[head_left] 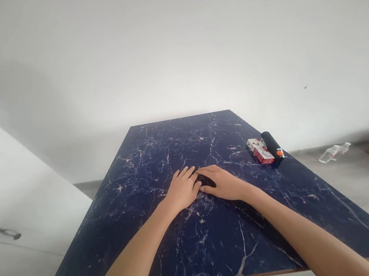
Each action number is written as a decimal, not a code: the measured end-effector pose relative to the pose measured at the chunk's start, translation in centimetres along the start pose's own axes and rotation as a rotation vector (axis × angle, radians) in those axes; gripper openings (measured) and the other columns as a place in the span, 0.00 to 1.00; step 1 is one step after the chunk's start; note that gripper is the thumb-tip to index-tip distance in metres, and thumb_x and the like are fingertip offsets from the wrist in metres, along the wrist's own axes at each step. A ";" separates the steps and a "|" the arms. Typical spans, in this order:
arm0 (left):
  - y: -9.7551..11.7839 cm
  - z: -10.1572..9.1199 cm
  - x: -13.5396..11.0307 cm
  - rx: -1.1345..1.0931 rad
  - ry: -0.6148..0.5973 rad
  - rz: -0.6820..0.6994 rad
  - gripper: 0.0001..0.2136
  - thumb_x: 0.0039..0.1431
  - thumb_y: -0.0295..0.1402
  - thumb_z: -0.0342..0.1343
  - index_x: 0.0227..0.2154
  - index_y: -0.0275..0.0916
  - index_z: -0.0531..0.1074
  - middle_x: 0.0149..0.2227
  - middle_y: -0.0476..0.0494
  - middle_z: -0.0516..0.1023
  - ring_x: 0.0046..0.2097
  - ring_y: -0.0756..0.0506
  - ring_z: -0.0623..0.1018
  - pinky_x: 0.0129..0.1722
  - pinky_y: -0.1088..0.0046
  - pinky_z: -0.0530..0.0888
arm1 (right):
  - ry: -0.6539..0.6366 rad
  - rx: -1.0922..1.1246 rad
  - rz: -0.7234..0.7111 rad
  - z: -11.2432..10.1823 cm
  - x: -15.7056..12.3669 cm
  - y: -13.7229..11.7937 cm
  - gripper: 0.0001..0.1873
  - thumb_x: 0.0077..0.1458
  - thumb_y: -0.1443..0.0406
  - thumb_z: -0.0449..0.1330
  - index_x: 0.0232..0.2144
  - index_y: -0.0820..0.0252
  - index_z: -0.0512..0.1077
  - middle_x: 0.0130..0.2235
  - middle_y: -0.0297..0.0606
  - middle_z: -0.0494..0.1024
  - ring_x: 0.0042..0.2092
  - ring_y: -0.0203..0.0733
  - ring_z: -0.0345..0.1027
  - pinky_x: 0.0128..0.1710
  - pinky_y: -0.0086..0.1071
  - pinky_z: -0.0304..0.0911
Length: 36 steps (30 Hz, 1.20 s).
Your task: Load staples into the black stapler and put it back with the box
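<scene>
Left hand (pixel 181 190) lies flat, palm down, on the dark blue marbled tabletop (pixel 135 180), grip open and empty, fingertips touching a small black object (pixel 207 182) — right hand (pixel 226 184) the same, fingers partly over it. Looks like a first-contact step; any lift calls for fingers curling around it. Object mostly covered — can't identify it.

This looks like a sparse home room: a dark blue marble-patterned table (pixel 179 148) stands before a bare white wall (pixel 167 41), beside a white cabinet (pixel 7 188) with a dark handle (pixel 4 232).
</scene>
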<state>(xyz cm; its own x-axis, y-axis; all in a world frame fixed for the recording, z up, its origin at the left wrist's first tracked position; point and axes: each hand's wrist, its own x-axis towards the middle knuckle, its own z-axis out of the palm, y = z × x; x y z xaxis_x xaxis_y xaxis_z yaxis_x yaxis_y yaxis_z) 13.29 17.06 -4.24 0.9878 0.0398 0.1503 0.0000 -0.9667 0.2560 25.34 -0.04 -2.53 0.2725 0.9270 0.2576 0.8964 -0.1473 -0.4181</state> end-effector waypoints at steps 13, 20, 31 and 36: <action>0.1 -0.3 -0.1 -0.024 -0.021 -0.012 0.27 0.72 0.47 0.34 0.67 0.43 0.60 0.70 0.43 0.55 0.71 0.35 0.53 0.68 0.46 0.52 | -0.008 0.015 0.037 -0.2 0.0 -0.1 0.17 0.65 0.59 0.54 0.53 0.54 0.72 0.57 0.42 0.73 0.60 0.52 0.64 0.59 0.49 0.62; 0.1 0.1 0.1 -0.005 -0.007 -0.012 0.26 0.72 0.47 0.36 0.66 0.44 0.62 0.70 0.44 0.57 0.70 0.36 0.55 0.68 0.48 0.53 | 0.041 -0.053 0.032 -1.2 0.1 0.1 0.16 0.63 0.62 0.55 0.51 0.53 0.74 0.57 0.41 0.74 0.59 0.51 0.64 0.61 0.48 0.60; -6.8 -5.6 -2.2 0.024 0.385 -0.109 0.16 0.68 0.39 0.46 0.46 0.44 0.78 0.48 0.47 0.81 0.53 0.40 0.75 0.59 0.57 0.67 | 0.640 -0.300 1.107 -9.5 -5.7 11.0 0.49 0.56 0.52 0.56 0.69 0.73 0.41 0.67 0.70 0.48 0.62 0.74 0.55 0.56 0.58 0.57; -10.8 -5.8 -3.8 0.045 0.417 -0.241 0.15 0.67 0.39 0.47 0.41 0.44 0.79 0.45 0.46 0.82 0.50 0.38 0.76 0.54 0.59 0.70 | 0.390 -0.227 1.169 -9.5 -6.1 12.5 0.31 0.57 0.58 0.54 0.60 0.66 0.64 0.48 0.59 0.76 0.50 0.64 0.71 0.46 0.49 0.66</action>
<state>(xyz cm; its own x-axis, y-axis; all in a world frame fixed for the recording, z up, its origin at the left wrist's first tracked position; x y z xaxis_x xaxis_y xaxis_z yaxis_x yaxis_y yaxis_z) 8.64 28.85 -2.02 0.8125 0.3527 0.4642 0.2368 -0.9273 0.2900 38.20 -10.82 -1.07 0.9950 0.0436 0.0903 0.0778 -0.9040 -0.4204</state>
